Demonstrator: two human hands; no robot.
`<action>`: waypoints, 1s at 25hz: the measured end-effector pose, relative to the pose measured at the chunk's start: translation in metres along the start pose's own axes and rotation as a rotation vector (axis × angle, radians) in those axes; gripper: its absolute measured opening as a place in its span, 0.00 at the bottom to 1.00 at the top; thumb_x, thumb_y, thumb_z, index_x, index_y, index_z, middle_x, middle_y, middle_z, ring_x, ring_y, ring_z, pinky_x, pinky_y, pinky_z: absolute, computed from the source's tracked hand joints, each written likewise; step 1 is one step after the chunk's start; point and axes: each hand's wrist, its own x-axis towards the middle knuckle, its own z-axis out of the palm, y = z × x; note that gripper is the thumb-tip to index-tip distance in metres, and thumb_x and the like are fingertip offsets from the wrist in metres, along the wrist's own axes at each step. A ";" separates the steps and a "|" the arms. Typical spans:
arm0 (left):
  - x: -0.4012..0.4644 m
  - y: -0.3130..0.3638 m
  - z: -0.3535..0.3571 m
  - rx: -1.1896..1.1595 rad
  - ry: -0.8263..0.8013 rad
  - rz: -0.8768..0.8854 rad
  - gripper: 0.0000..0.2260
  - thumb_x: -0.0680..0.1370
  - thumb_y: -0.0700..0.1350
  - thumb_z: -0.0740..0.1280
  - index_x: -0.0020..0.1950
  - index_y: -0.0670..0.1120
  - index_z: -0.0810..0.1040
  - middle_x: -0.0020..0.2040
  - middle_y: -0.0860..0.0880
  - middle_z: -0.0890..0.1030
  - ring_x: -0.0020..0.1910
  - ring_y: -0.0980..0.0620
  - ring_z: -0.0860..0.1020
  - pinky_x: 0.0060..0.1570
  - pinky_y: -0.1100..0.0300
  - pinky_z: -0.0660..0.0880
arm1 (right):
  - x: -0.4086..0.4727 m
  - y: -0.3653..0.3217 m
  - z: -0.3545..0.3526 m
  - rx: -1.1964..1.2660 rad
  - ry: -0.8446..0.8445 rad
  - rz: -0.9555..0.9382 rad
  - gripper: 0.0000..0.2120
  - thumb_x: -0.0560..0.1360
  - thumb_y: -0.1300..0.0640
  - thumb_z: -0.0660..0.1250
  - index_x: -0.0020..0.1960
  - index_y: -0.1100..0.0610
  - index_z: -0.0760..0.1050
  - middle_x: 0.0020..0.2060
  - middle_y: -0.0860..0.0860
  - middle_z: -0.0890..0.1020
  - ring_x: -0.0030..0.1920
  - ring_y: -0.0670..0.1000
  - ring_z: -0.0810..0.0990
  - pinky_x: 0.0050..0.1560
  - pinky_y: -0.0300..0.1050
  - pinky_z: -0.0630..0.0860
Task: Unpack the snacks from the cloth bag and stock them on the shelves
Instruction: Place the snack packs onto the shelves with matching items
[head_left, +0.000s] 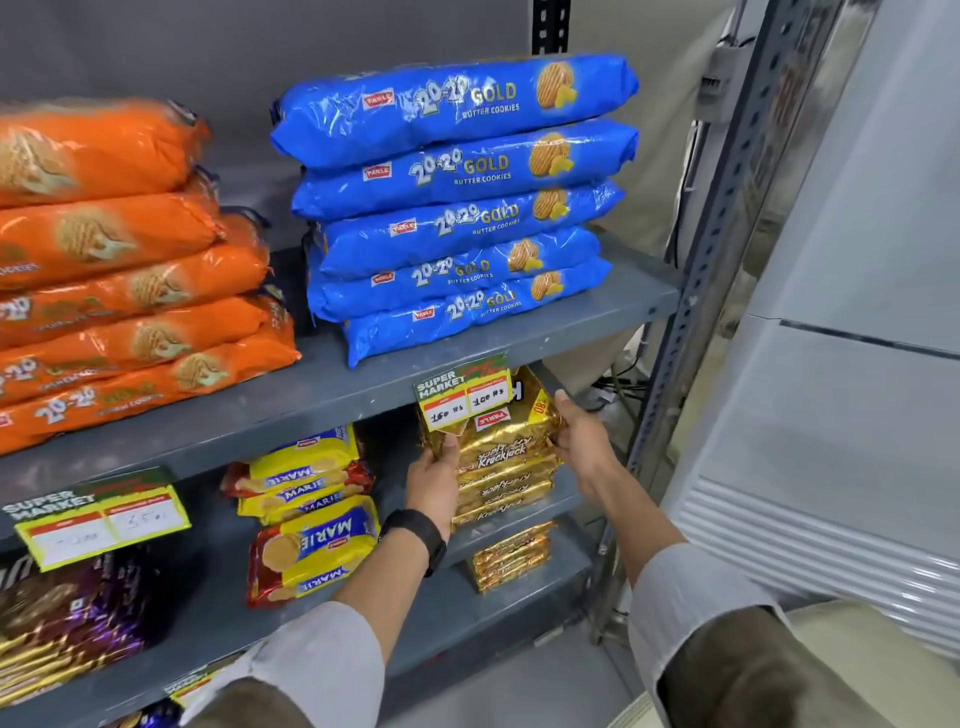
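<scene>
While the left hand pinches the left end of the top gold pack with its fingers, the right hand presses against the pack's right end with its fingers curled around it, so both hands clamp it from the sides. This pack sits on top of a gold stack of the same Krackjack packs on the middle shelf, partly hidden behind a price tag hanging from the upper shelf. A black watch is on the left wrist, and both arms wear grey sleeves. Left of the gold stack lie yellow and red Marie packs. Below the gold stack, more gold packs rest on a lower shelf. Above the gold stack, blue cookie packs are piled on the upper shelf, with orange packs to their left. The cloth bag cannot be told apart in this view.
</scene>
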 end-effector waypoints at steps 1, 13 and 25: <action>0.002 -0.002 0.000 0.007 -0.012 0.003 0.21 0.82 0.57 0.64 0.68 0.45 0.76 0.61 0.46 0.80 0.60 0.46 0.77 0.60 0.53 0.70 | 0.001 0.001 0.000 0.028 0.012 0.007 0.17 0.84 0.43 0.61 0.48 0.52 0.82 0.39 0.45 0.89 0.44 0.47 0.86 0.48 0.43 0.77; -0.027 -0.011 -0.030 0.174 -0.005 0.069 0.34 0.82 0.65 0.56 0.83 0.51 0.53 0.80 0.47 0.65 0.78 0.43 0.64 0.69 0.51 0.64 | -0.053 0.013 -0.010 0.018 0.107 -0.086 0.35 0.81 0.33 0.58 0.81 0.52 0.62 0.80 0.50 0.65 0.80 0.55 0.62 0.80 0.55 0.57; -0.305 -0.194 0.060 0.555 -1.085 0.389 0.28 0.84 0.58 0.58 0.83 0.53 0.56 0.77 0.58 0.65 0.73 0.62 0.66 0.66 0.72 0.60 | -0.467 0.198 -0.162 -0.580 0.889 -0.165 0.34 0.83 0.37 0.59 0.84 0.48 0.54 0.83 0.45 0.56 0.83 0.44 0.49 0.78 0.37 0.48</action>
